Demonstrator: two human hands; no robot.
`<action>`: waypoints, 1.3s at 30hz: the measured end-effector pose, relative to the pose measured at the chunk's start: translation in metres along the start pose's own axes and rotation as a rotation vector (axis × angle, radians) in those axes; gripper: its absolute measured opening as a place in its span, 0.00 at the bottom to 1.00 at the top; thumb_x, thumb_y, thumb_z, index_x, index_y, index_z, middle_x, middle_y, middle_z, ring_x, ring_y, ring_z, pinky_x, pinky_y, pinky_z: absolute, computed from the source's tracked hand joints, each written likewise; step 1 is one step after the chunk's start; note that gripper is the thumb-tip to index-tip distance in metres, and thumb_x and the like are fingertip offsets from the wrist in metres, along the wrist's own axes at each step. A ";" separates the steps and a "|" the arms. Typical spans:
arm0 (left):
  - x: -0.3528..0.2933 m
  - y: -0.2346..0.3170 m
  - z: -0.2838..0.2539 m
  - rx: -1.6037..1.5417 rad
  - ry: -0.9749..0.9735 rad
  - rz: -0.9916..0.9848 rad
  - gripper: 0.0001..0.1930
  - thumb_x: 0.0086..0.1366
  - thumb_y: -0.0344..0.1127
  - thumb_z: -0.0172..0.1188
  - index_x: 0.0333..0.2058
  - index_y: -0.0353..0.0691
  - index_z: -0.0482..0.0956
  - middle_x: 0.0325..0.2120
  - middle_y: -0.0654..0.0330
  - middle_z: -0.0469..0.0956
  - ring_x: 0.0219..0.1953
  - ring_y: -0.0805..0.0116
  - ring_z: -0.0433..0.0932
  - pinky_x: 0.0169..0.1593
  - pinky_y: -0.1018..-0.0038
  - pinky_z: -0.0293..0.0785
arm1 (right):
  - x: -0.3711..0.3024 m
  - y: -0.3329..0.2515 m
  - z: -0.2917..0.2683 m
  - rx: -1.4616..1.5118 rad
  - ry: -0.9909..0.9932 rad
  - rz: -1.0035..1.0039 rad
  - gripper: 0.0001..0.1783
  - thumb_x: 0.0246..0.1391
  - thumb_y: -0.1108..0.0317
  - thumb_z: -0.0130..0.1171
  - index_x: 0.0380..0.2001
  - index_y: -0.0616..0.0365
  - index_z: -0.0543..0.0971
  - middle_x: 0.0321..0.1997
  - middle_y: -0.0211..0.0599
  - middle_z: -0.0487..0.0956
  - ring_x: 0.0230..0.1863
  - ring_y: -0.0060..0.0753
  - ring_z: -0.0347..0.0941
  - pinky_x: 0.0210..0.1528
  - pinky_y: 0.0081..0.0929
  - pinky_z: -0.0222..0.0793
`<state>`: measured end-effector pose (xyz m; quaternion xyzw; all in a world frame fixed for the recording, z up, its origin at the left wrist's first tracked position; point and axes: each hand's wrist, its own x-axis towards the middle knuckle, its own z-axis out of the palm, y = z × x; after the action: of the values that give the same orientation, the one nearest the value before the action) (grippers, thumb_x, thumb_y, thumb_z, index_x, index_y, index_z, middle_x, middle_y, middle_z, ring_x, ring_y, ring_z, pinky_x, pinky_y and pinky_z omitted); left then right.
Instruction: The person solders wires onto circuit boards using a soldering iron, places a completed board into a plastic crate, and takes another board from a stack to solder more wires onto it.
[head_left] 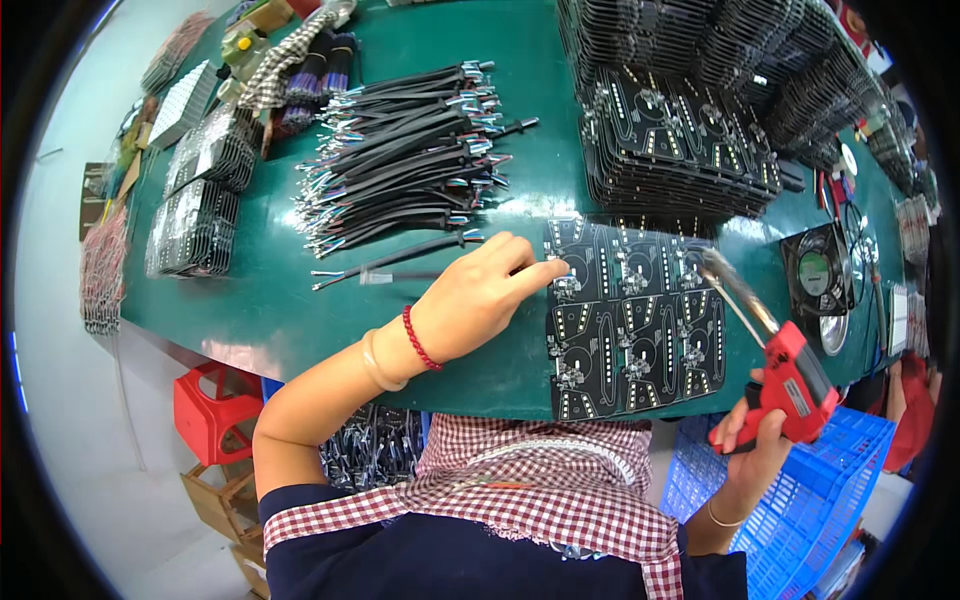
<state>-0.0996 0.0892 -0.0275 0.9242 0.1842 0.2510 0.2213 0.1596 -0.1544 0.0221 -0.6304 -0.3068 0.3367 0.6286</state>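
A: Where is the black circuit panel [635, 320]?

B: Flat on the green table [280, 310], near its front edge. The left hand [478, 295] pins its upper-left corner, fingertips [552, 272] pressing, clasping nothing.

A: And the tool?

B: The right hand [752, 440] is clenched around the red soldering gun [790, 375], its tip over the panel's right edge. Best keep the panel pinned and the tip steady on 1 pad.
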 end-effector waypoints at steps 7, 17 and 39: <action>-0.008 -0.023 0.029 -0.050 -0.009 0.009 0.22 0.51 0.19 0.58 0.45 0.45 0.80 0.30 0.58 0.71 0.31 0.61 0.72 0.32 0.70 0.72 | 0.006 0.016 0.042 -0.094 -0.114 0.258 0.27 0.62 0.52 0.52 0.49 0.68 0.68 0.17 0.33 0.69 0.12 0.18 0.60 0.16 0.20 0.60; -0.015 -0.024 0.031 0.063 -0.005 0.044 0.21 0.50 0.23 0.58 0.46 0.41 0.79 0.34 0.58 0.73 0.31 0.64 0.72 0.32 0.72 0.72 | 0.003 0.031 0.065 0.067 -0.110 0.404 0.19 0.59 0.64 0.54 0.48 0.68 0.71 0.18 0.33 0.71 0.15 0.19 0.63 0.19 0.18 0.60; -0.012 -0.023 0.031 0.096 -0.049 0.003 0.22 0.50 0.23 0.58 0.47 0.39 0.78 0.33 0.57 0.71 0.32 0.64 0.73 0.33 0.72 0.74 | -0.001 0.037 0.068 -0.135 -0.209 0.382 0.21 0.60 0.54 0.55 0.42 0.64 0.69 0.17 0.33 0.69 0.16 0.21 0.62 0.19 0.21 0.61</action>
<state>-0.0981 0.0931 -0.0678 0.9399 0.1890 0.2195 0.1808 0.1027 -0.1161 -0.0136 -0.6792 -0.2671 0.4921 0.4746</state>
